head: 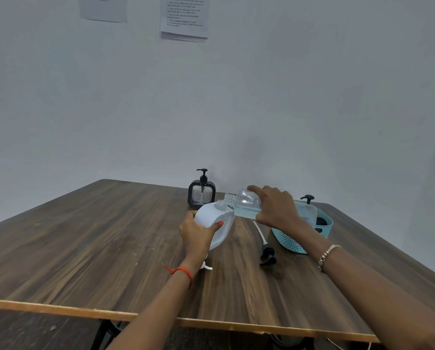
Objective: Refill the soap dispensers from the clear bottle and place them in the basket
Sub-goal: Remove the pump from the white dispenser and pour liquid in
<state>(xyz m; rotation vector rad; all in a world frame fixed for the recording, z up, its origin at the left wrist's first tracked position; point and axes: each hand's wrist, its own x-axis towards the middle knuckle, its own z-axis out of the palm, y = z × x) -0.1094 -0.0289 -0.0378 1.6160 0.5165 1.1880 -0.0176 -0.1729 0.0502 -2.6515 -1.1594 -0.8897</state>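
Wood-grain tabletop [110,248], and near its far edge the left hand [198,233] wraps a tilted white dispenser [215,218] while the right hand [277,205] grips the clear bottle [246,203], mouths nearly meeting: pouring next, steady alignment needed, basket [292,242] beside.

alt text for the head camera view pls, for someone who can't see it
The right hand tips a clear bottle toward the open neck of a white dispenser held by the left hand over a wooden table. A black pump lies loose beside a blue basket; a black dispenser stands behind.
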